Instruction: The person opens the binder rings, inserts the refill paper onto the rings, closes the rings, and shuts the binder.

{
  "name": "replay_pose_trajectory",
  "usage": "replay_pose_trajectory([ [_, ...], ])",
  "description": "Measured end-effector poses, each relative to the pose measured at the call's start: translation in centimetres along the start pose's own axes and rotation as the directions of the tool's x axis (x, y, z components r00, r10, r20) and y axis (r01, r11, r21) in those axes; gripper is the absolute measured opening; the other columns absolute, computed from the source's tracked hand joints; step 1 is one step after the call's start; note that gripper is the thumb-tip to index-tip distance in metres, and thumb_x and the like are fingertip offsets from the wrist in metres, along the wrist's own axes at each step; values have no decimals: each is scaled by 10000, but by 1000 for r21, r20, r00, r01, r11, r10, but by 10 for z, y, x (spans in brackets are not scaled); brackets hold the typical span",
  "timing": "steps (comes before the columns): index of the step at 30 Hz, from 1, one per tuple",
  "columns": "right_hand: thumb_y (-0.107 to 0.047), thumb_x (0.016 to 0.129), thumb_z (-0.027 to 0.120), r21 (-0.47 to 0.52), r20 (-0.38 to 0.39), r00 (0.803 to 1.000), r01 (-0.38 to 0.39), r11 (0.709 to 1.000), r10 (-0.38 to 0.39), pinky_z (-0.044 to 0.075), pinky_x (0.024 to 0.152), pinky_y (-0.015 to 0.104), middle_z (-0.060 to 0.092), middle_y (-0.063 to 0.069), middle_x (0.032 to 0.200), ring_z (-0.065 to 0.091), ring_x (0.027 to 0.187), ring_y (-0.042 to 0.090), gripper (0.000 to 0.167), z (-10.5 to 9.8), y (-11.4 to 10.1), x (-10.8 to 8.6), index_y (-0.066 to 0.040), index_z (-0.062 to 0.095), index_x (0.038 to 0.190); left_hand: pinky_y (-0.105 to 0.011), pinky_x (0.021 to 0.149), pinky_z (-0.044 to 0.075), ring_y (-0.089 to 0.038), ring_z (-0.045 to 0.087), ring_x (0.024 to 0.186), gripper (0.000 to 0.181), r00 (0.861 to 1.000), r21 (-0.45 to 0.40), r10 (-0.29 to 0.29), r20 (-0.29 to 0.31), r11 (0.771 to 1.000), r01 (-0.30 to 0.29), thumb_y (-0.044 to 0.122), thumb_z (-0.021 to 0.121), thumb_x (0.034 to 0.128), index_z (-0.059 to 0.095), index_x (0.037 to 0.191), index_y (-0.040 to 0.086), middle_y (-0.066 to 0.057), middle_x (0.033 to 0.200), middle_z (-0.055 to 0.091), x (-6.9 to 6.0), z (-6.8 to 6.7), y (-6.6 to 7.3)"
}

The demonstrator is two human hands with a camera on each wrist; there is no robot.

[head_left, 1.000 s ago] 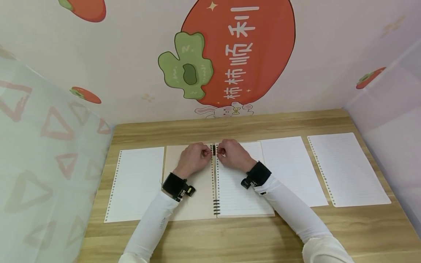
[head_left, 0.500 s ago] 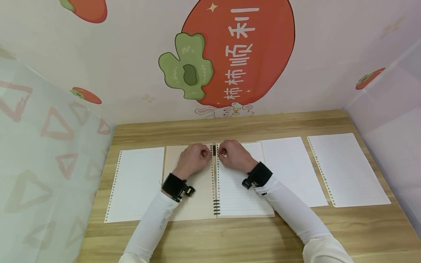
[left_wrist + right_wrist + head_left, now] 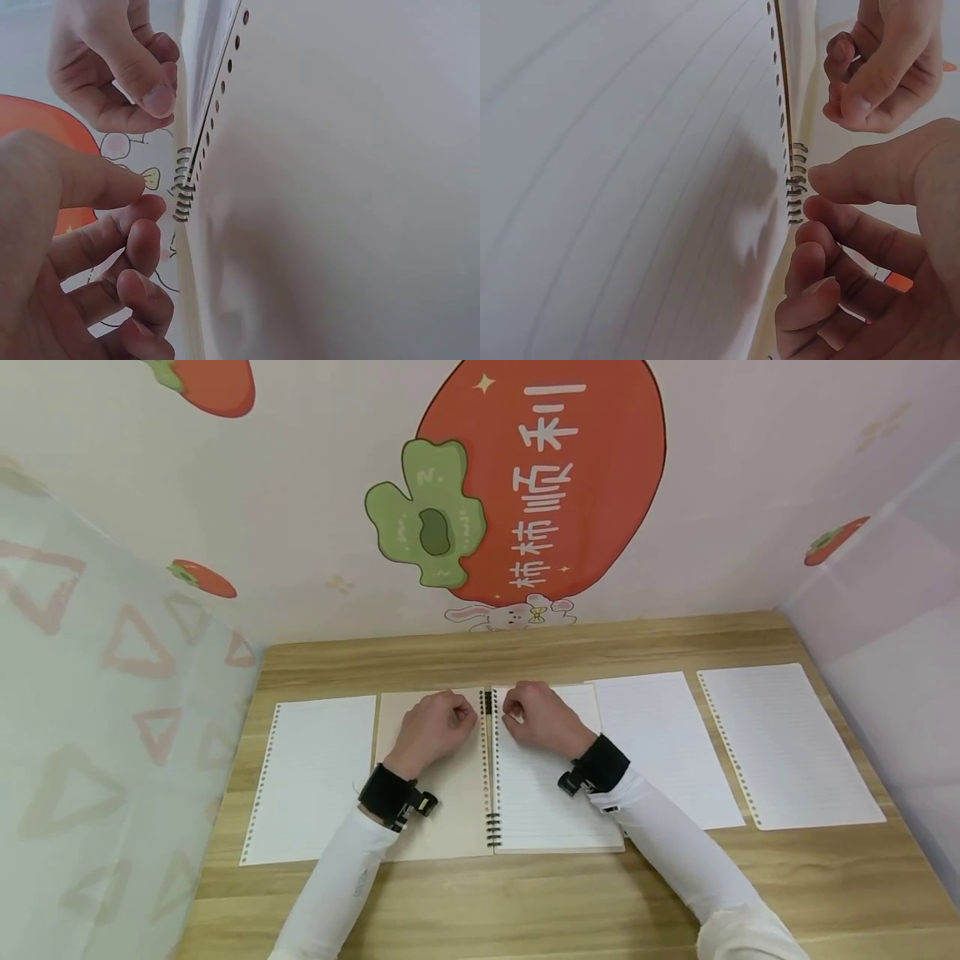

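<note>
A notebook lies spread flat in the head view, with a beige page or cover at left and a lined page at right. Short dark binding coils sit at the top of its spine, and more coils at the bottom. My left hand hovers just left of the top coils, fingers loosely curled. Opposite it, my right hand is curled over the lined page. Both wrist views show a small gap between thumb and forefinger, nothing held, close to the coil.
One loose punched sheet lies left of the notebook. On the right are another white sheet, partly beside the notebook, and a separate punched lined sheet. A printed wall rises behind the wooden table.
Both hands have drawn slightly apart from the spine, the left one leftward and the right one rightward. More of the top coils now shows between them. The head view shifted a little.
</note>
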State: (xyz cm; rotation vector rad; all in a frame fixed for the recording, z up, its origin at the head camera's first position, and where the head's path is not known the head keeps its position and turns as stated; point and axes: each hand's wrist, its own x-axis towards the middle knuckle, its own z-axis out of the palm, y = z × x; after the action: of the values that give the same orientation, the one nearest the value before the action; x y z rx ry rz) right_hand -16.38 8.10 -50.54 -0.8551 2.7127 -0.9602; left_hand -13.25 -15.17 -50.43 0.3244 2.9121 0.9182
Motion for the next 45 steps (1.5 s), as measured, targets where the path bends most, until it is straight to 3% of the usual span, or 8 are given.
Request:
replay_pose_trajectory([
  [7,-74,941,736,-13,-16,1000,21,1000,-21,518,719,292,666,25,854,588,783,142,54,-6,-9,-15,-58,783,962,-304,614,489,-115,596,737,120,1000,0,1,15,1000,-1,249,693,978,793,916,227,87,902,689,-19,-7,2],
  [12,-58,946,716,-5,24,999,39,999,-39,514,724,270,675,-3,867,581,784,121,72,-6,-16,-29,-77,784,961,-306,668,492,-111,581,759,78,999,-49,13,41,999,-11,240,722,985,794,953,232,95,932,701,-39,-10,5],
  [21,-7,959,682,83,125,987,93,992,-103,521,730,239,709,-31,914,592,793,83,129,-5,-31,-62,-65,791,996,-256,680,485,-67,561,734,66,994,-117,77,76,991,-68,211,757,980,788,958,264,141,939,701,-70,-7,14],
  [30,-14,978,699,80,159,977,130,988,-141,502,727,224,684,-53,902,572,789,72,115,2,-39,-83,-86,786,1001,-233,677,486,-28,558,734,62,991,-70,118,70,991,-113,205,761,967,788,950,257,175,900,681,-94,2,21],
  [45,-47,993,718,135,178,965,169,976,-192,489,717,192,651,-91,883,581,789,75,111,17,-45,-99,-135,785,997,-222,691,505,20,594,787,52,981,-58,140,135,989,-134,210,784,947,803,944,259,200,883,665,-116,19,25],
])
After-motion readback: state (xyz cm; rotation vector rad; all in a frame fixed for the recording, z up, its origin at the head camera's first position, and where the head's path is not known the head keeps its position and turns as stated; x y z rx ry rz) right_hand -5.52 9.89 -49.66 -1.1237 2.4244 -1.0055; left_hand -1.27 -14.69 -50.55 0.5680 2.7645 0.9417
